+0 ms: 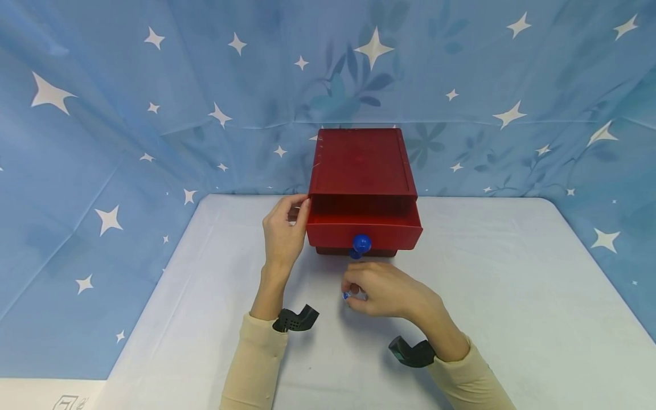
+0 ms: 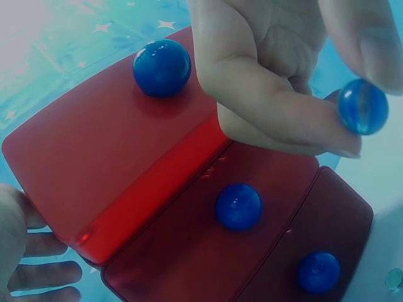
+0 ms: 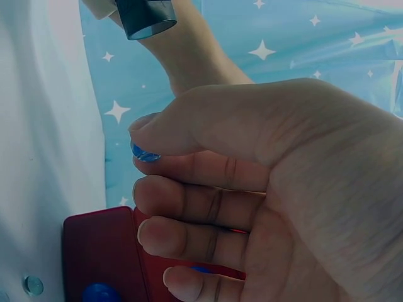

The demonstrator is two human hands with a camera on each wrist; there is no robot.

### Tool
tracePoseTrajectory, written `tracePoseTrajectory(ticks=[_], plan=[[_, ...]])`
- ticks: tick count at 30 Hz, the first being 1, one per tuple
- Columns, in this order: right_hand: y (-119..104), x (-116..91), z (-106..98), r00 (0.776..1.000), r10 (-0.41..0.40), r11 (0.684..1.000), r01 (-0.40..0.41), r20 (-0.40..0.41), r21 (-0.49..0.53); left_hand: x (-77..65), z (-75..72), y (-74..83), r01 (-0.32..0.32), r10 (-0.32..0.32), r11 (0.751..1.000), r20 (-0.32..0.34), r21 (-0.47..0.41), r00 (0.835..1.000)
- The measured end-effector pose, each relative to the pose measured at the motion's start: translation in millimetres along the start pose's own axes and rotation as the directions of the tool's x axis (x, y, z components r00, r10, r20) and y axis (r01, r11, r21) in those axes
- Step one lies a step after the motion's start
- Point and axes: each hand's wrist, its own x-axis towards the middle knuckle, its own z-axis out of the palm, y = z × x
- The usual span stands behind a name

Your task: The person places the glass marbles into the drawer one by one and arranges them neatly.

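A red drawer box [image 1: 361, 162] stands at the back of the table with its top drawer [image 1: 333, 234] pulled out. A round blue knob [image 1: 362, 244] sits on that drawer's front. In the left wrist view, two lower drawer fronts, each with a blue knob [image 2: 238, 206], lie flush below it. My left hand [image 1: 284, 236] rests against the box's left side, fingers extended. In front of the drawers my right hand [image 1: 386, 290] pinches a clear blue marble [image 2: 363, 106] between thumb and index finger. Its other fingers are loosely bent in the right wrist view.
A small pale glass bead [image 2: 394, 279] lies on the white table [image 1: 492, 273] near the box. Behind the box hangs a blue cloth [image 1: 256, 97] with white stars. Dark wrist cameras [image 1: 297, 319] are strapped to both wrists.
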Motion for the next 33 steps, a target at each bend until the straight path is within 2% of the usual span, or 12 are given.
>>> tracePoseTrajectory(ticks=[16, 27, 33], plan=[[-2, -2, -4, 1.000, -0.006, 1.000, 0.006, -0.011, 0.013, 0.4, -0.1, -1.2, -0.013, 0.013, 1.000, -0.009, 0.005, 1.000], [-7, -9, -14, 0.993, -0.043, 0.996, 0.051, -0.108, 0.078, 0.6, -0.1, -0.8, -0.017, 0.017, 1.000, -0.005, 0.006, 1.000], [-7, -12, -18, 0.977, -0.072, 0.993, 0.089, -0.198, 0.075, 0.8, -0.2, -0.4, -0.012, 0.012, 1.000, -0.002, 0.008, 1.000]])
